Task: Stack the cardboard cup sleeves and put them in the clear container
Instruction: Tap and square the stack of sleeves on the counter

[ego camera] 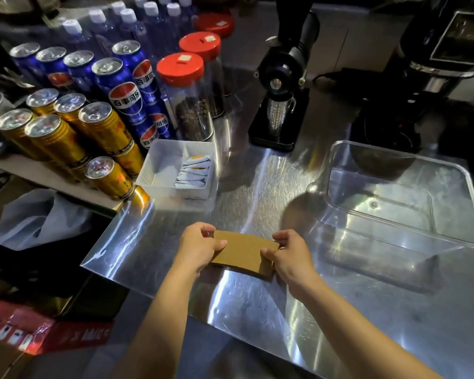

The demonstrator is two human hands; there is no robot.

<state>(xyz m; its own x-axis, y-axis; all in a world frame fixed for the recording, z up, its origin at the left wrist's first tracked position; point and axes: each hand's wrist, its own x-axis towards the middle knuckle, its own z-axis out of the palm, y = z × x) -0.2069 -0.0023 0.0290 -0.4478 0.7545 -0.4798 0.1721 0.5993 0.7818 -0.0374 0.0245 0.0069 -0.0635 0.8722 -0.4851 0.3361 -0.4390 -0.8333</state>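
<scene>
**Sleeves pinched at both ends, container sitting empty**

While the steel counter (257, 173) glares like crazy, the left hand (197, 248) and right hand (290, 254) each pinch an end of the flat cardboard cup sleeves (244, 253) near the front edge. Can't tell how many are stacked. Clear container (337, 170) sits empty to the right, well apart.

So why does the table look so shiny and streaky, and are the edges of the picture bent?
In the head view, overhead light glares off the brushed steel counter in bright streaks, strongest below the cardboard sleeves held by the left hand and right hand. The clear container also catches reflections. The wide-angle lens bows the cans outward, and the corners fall dark.
</scene>
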